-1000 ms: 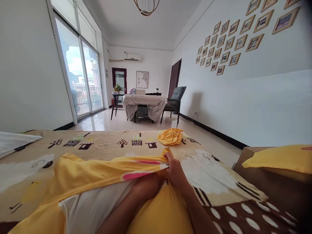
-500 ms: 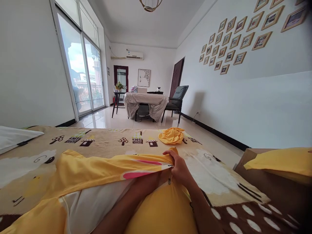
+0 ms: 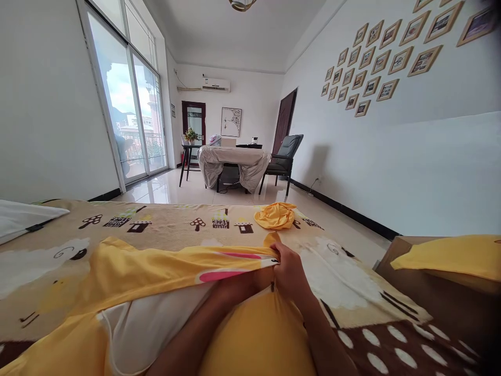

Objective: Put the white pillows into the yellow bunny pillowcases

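A yellow pillowcase (image 3: pixel 141 274) with a pink and white print lies stretched across the near side of the bed, its opening turned towards me. White fabric (image 3: pixel 156 324) shows inside the opening; whether it is a pillow or a lining I cannot tell. My right hand (image 3: pixel 291 271) is closed around the case's far right corner, bunching the cloth. Reaching into the opening, my left hand (image 3: pixel 260 281) lies under the cloth near that same corner, its fingers hidden. A bulging yellow part (image 3: pixel 254 339) sits between my forearms, with a small zipper end near the right hand.
A patterned blanket (image 3: pixel 360 277) covers the bed. Crumpled yellow cloth (image 3: pixel 275 216) lies beyond my hands. At right, a brown box (image 3: pixel 391 256) has yellow fabric (image 3: pixel 450 258) over it. A white pillow (image 3: pixel 27 219) is at left. Farther off stand a covered table (image 3: pixel 235 154) and a chair (image 3: pixel 287 154).
The view has tilted slightly. Both hands stay at the same corner of the pillowcase, with the right hand's grip shifted only a little.
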Demonstrator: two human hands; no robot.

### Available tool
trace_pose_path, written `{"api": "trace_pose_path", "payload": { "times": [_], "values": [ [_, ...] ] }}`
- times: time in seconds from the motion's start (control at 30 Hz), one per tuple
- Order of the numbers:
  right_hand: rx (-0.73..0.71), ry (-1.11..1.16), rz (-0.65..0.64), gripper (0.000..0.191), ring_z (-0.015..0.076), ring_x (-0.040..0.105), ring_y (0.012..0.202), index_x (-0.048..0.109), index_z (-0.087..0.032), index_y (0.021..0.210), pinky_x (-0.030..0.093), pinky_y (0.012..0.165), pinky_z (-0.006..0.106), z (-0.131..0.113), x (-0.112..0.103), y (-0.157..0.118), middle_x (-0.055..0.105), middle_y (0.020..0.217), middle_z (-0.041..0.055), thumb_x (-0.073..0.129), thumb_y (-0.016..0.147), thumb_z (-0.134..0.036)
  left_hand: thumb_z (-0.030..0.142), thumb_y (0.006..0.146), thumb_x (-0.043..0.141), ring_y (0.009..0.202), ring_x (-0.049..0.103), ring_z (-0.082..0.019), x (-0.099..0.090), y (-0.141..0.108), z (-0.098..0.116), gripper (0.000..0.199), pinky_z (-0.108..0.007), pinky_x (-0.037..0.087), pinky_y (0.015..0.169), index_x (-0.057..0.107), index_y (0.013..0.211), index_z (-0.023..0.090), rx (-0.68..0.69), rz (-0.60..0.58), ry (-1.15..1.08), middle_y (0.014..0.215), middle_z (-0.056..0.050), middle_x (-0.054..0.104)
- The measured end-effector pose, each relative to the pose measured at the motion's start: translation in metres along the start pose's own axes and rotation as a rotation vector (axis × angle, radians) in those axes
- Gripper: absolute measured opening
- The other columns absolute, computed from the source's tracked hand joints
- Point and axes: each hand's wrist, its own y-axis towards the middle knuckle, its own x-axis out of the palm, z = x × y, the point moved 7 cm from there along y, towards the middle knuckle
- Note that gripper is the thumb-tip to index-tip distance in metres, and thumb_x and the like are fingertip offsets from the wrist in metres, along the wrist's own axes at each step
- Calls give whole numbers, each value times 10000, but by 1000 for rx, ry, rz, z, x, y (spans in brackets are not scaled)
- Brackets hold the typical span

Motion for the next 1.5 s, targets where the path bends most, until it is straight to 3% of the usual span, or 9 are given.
{"api": "trace_pose_path", "payload": {
  "times": [0.3,0.57,0.7,0.83,0.93,1.1,1.23,1.33,1.5],
  "values": [
    [20,213,-25,300,168,564,693,531,-199,821,396,638,237,5,5,4,645,747,1,391,563,-131,277,863,456,1332,367,-261,0,-1,1,408,-413,251,1144,566,1252,225,-19,-3,-41,1325,-29,571],
    [72,191,-69,344,200,594,774,578,-193,814,422,699,267,7,4,5,668,802,38,389,531,-144,437,900,433,1187,505,-258,-5,-10,1,406,-402,284,1122,580,1238,268,35,128,-16,1276,-37,602],
    [-1,165,-71,299,206,572,809,599,-180,784,423,727,282,-1,-1,5,628,828,59,412,553,-151,411,905,444,1245,460,-254,-1,-12,-8,409,-408,266,1127,531,1289,301,-12,158,1,1360,-10,539],
    [-82,194,-17,272,206,558,839,610,-187,754,424,747,284,-7,-7,5,625,839,57,427,558,-145,369,893,473,1250,460,-240,3,-12,1,389,-373,297,1102,542,1271,310,88,76,-29,1363,2,536],
    [-30,203,-25,290,197,567,769,632,-188,765,421,690,266,-3,-7,5,652,776,37,440,553,-145,273,884,462,1118,538,-227,8,-15,7,259,-340,373,1016,664,1045,257,169,-10,-54,1206,-12,635],
    [30,281,-96,283,173,596,687,658,-174,765,414,615,227,-2,-2,2,695,740,10,451,576,-138,233,837,498,789,554,-170,19,-16,-11,156,-260,436,750,636,783,186,76,-57,-122,837,0,661],
    [28,266,-68,298,182,612,707,664,-167,799,420,629,225,-3,-5,1,710,766,14,472,574,-137,207,832,484,835,559,-157,25,-14,-18,137,-244,429,781,617,804,191,66,-91,-268,901,5,659],
    [17,291,-65,304,187,617,717,671,-164,831,431,631,226,-4,-4,1,711,775,15,485,591,-149,225,807,515,829,568,-161,24,-12,-24,129,-258,446,783,616,884,199,-59,-105,-271,914,3,661],
    [26,372,-61,350,183,622,716,685,-159,862,451,645,227,-1,-2,1,706,771,8,483,577,-128,440,861,486,941,580,-203,8,-12,-16,314,-316,443,898,626,1015,205,-95,5,-256,997,-30,672]
  ]
}}
